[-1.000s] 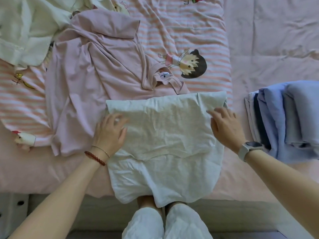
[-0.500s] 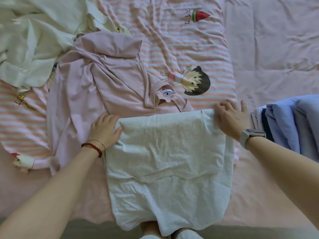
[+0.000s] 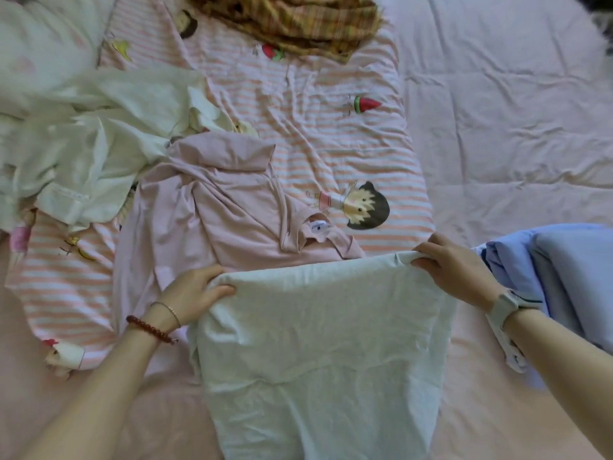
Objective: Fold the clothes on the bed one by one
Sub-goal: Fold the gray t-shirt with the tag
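Note:
A pale grey-white garment (image 3: 318, 343), partly folded, lies flat at the near edge of the pink bed (image 3: 514, 127). My left hand (image 3: 194, 295) grips its far left corner, fingers curled round the folded edge. My right hand (image 3: 454, 270) grips the far right corner the same way. Behind it lies a crumpled mauve shirt (image 3: 212, 214). Cream-white clothes (image 3: 86, 147) are heaped at the far left. A brown plaid garment (image 3: 292, 18) lies at the top.
A pink-striped cartoon-print cloth (image 3: 331, 137) spreads under the unfolded clothes. A stack of folded blue clothes (image 3: 557, 277) sits at the right, close to my right wrist. Plain pink quilt fills the right side.
Both hands slid from resting flat on the grey garment to its far corners and took hold of the folded edge. The view tilted up, showing more of the bed.

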Motion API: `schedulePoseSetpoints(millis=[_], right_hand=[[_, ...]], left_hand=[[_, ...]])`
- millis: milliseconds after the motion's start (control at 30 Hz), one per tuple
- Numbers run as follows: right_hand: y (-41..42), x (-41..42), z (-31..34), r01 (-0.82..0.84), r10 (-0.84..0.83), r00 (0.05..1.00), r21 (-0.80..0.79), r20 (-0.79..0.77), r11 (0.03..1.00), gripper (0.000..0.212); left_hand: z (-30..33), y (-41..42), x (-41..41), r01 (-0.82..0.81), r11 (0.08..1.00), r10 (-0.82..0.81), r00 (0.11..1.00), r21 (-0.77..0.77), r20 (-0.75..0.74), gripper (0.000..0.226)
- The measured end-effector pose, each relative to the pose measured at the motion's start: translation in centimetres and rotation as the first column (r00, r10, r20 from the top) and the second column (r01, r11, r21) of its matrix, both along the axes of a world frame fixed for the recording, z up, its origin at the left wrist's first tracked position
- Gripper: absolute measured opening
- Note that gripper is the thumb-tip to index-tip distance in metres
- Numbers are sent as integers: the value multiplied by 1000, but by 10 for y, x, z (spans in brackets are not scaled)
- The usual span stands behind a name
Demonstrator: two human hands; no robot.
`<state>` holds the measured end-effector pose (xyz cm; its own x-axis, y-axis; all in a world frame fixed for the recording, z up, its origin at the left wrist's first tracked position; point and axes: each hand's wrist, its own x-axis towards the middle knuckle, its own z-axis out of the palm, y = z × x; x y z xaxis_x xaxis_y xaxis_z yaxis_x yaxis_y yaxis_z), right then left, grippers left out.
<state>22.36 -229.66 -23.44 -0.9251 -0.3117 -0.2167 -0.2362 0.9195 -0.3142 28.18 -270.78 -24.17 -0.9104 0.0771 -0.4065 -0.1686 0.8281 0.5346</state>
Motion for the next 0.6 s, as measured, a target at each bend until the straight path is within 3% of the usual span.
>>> schedulePoseSetpoints(millis=[133, 233, 367, 500, 600], right_hand=[[-10, -35, 37, 77, -81, 978, -30, -193, 997, 19], [-23, -78, 60, 158, -154, 931, -17, -330, 987, 21], [-41, -107, 75, 226, -250, 827, -109, -503, 968, 19], [-36, -79, 61, 102, -171, 769, -145, -615, 984, 17], [-21, -29, 31, -6, -59, 806, -108, -589, 994, 27]], left_hand=[[42, -1, -47, -83, 994, 71, 985, -72, -157, 14], [69, 4, -93, -158, 981, 103, 914, -111, -392, 20], [87, 7, -127, -250, 952, 105, 808, -177, -580, 19], [76, -3, -101, -144, 965, -75, 647, -219, -759, 21], [44, -7, -49, 4, 970, -182, 679, -243, -712, 30]])
